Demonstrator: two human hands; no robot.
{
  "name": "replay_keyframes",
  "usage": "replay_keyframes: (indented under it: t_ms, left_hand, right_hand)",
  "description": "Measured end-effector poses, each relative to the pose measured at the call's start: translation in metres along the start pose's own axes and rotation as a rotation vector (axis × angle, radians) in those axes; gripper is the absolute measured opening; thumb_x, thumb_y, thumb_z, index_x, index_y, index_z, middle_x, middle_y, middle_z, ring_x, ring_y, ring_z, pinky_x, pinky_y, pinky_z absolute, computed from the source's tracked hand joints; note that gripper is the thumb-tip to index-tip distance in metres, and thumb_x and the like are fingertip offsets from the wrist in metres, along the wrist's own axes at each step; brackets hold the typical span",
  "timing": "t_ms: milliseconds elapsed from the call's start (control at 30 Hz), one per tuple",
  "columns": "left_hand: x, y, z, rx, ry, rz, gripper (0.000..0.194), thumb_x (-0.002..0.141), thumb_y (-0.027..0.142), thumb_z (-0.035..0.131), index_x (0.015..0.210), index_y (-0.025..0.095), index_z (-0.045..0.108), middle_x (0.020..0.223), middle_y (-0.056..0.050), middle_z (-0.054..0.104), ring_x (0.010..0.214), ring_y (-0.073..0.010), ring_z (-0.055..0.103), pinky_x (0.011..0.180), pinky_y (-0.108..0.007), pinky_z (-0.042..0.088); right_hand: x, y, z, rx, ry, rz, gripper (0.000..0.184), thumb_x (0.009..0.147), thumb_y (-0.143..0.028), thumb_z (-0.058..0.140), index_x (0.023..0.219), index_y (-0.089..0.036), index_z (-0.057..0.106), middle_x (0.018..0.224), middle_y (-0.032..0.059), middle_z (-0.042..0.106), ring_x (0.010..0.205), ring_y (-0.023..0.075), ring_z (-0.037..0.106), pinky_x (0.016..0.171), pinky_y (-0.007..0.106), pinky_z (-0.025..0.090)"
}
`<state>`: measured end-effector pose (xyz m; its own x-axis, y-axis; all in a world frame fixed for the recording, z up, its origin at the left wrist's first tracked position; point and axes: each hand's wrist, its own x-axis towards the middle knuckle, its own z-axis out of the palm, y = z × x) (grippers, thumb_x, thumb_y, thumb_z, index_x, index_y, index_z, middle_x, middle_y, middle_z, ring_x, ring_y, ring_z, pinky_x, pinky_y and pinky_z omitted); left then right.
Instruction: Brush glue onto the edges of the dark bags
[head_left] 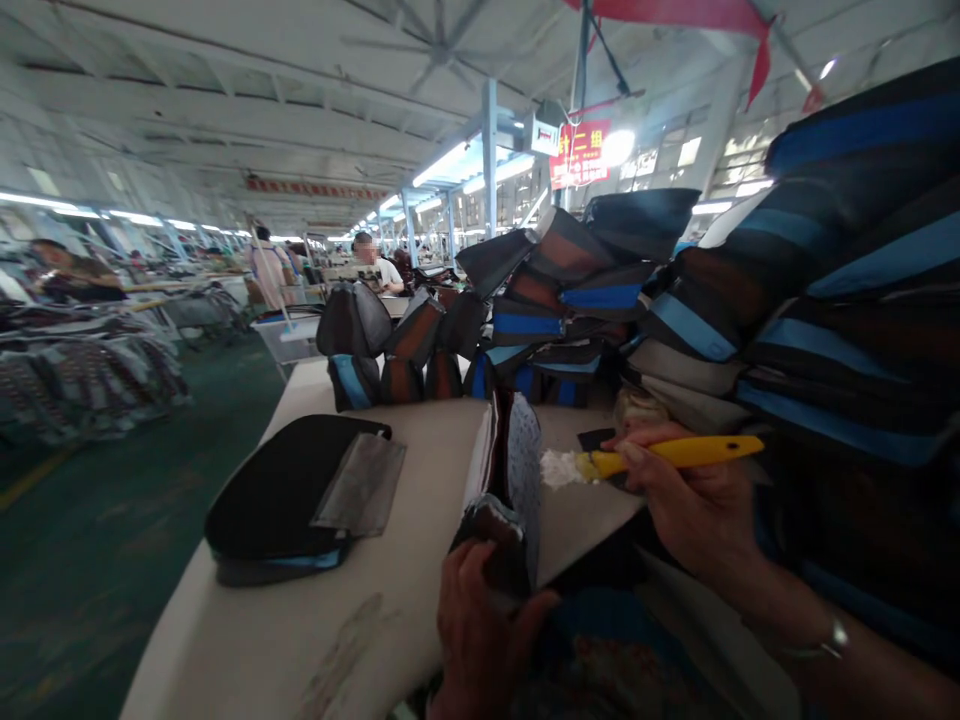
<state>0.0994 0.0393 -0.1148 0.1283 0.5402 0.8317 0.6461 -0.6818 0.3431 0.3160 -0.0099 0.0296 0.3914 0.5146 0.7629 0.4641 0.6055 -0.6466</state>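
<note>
The green floor [127, 570] lies far to the left of the open fabric case [523, 480], beyond the edge of the pale desk [405, 590]. The desk is under the case and carries most of the other things. To the right of the case, and higher than it, there is a big pile [862, 270] of dark fabric pcs. w/ blue bands. Behind the case, a stacked row of similar pcs. [409, 380] in black, brown & blue stands on the desk. To the left of the case, well apart from it, lies a flat black stack [270, 480] w/ some light blue at its lower edge. The case itself stands upright, approx. mid-desk, its long opening up. The left hand [480, 625] is at the near end of the case, fingers clamped on it, thumb on the right side. The right hand [694, 510] is to the right of the case, fingers clamped on a brush w/ yellow handle [701, 452]. B/w case and stack, a small grey panel [364, 485] rests partly on the stack. The whitish brush tip [561, 468] is just beside the case's right wall; cannot tell if touching.
</note>
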Motion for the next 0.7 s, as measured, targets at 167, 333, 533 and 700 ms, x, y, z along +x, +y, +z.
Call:
replay_keyframes:
  t_ms: [167,333,533,700]
  left_hand:
    - [0.026,0.008,0.028,-0.099,-0.010,-0.148,0.044,0.087,0.038,0.069,0.120,0.012,0.056,0.109,-0.018,0.066,0.104,-0.0315,0.065,0.085,-0.046,0.058]
    - [0.065,0.002,0.010,-0.254,-0.090,-0.128,0.025,0.096,0.029,0.054,0.113,0.016,0.067,0.103,-0.011,0.071,0.095,-0.0228,0.070,0.082,-0.034,0.057]
    - [0.105,0.024,-0.048,-0.489,-0.273,-0.341,0.029,0.095,0.037,0.059,0.117,0.023,0.071,0.104,-0.002,0.075,0.093,-0.0201,0.069,0.083,-0.028,0.053]
    - [0.114,0.041,-0.064,-0.690,-0.357,-0.526,0.032,0.092,0.042,0.063,0.116,0.022,0.072,0.103,-0.001,0.075,0.093,-0.0212,0.068,0.083,-0.029,0.051]
  right_hand:
    - [-0.010,-0.006,0.005,0.071,-0.013,0.066,0.023,0.095,-0.029,0.064,0.073,-0.022,0.065,0.076,0.0016,0.065,0.061,0.0133,0.055,0.064,0.030,0.051]
    - [0.004,-0.009,-0.008,-0.002,0.074,0.004,0.022,0.092,-0.031,0.068,0.072,-0.022,0.066,0.084,0.0044,0.067,0.086,0.0191,0.064,0.068,0.030,0.051]
    - [0.023,-0.039,0.005,0.011,-0.013,-0.172,0.006,0.094,-0.023,0.064,0.089,-0.024,0.068,0.084,0.0027,0.067,0.085,0.0184,0.067,0.065,0.029,0.055]
    - [0.032,-0.053,0.034,0.024,-0.165,-0.406,0.013,0.092,-0.011,0.057,0.096,-0.023,0.063,0.082,0.0012,0.067,0.084,0.0186,0.069,0.079,0.035,0.059]
